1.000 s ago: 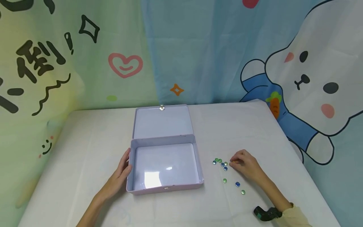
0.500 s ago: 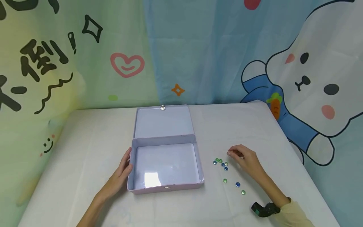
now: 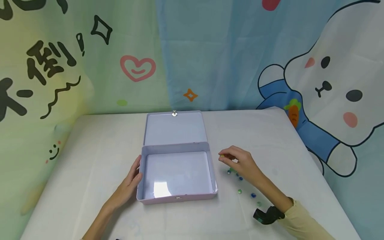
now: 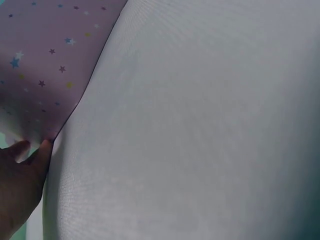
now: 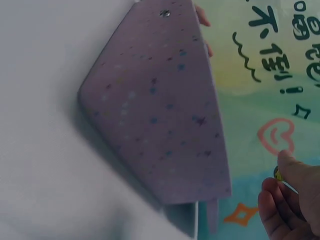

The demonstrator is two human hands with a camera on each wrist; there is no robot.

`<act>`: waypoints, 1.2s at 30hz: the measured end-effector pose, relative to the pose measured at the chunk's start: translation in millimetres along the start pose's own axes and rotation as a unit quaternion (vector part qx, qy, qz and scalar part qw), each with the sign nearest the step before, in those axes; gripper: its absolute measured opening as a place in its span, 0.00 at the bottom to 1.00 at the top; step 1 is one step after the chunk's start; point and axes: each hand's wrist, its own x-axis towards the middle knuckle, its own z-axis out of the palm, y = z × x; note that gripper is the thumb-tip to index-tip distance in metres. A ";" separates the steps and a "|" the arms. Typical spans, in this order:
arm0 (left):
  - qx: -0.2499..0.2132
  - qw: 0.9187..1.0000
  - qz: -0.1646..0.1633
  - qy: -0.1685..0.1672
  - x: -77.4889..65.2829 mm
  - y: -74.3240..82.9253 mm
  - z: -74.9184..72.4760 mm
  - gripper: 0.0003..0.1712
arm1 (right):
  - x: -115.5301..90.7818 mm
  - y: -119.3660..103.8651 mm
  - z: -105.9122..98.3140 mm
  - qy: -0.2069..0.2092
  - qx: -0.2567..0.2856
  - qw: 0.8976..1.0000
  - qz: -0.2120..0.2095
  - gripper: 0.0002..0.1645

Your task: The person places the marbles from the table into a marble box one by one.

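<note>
A lilac tin box (image 3: 177, 199) with a hinged lid (image 3: 175, 128) lies open on the white cloth, with nothing in its tray. My left hand (image 3: 127, 186) rests against the box's left side, its fingers fairly straight along the wall. Between thumb and fingertips, my right hand (image 3: 243, 165) pinches a small yellow-green glass bead (image 5: 278, 173), just off the box's right side and raised above the cloth. Below that hand lie several loose beads, among them a blue bead (image 3: 253, 195) and a green bead (image 3: 239, 191); the hand partly hides this group.
A white cloth (image 3: 99, 143) covers the table. Behind it hangs a printed curtain (image 3: 195, 60) with a cartoon bear. The upright lid stretches back to the table's far edge. A black wrist camera (image 3: 267, 216) sits on the right forearm.
My right hand has lifted from beside the loose beads and moved left toward the box, a yellow-green bead now showing in its pinch. The left hand stays at the box's side.
</note>
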 end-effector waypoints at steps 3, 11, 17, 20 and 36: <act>0.004 1.000 0.000 0.002 0.1 -0.2 0.7 0.36 | 9.9 -11.7 3.5 -0.016 0.022 1.000 0.009 0.10; 0.014 1.000 -0.006 0.008 0.7 0.4 0.8 0.36 | 39.2 -32.8 14.3 -0.047 0.088 0.995 0.006 0.10; 0.005 1.000 -0.003 0.010 0.7 1.1 1.1 0.36 | 64.5 -49.7 25.0 -0.076 0.111 0.991 -0.013 0.11; 0.003 1.000 -0.001 0.009 0.6 1.1 1.7 0.36 | 78.1 -56.6 33.6 -0.094 0.123 0.988 -0.022 0.10; -0.009 1.000 -0.005 0.006 0.0 0.5 2.5 0.36 | 141.0 -83.2 111.7 -0.286 0.104 0.951 -0.048 0.09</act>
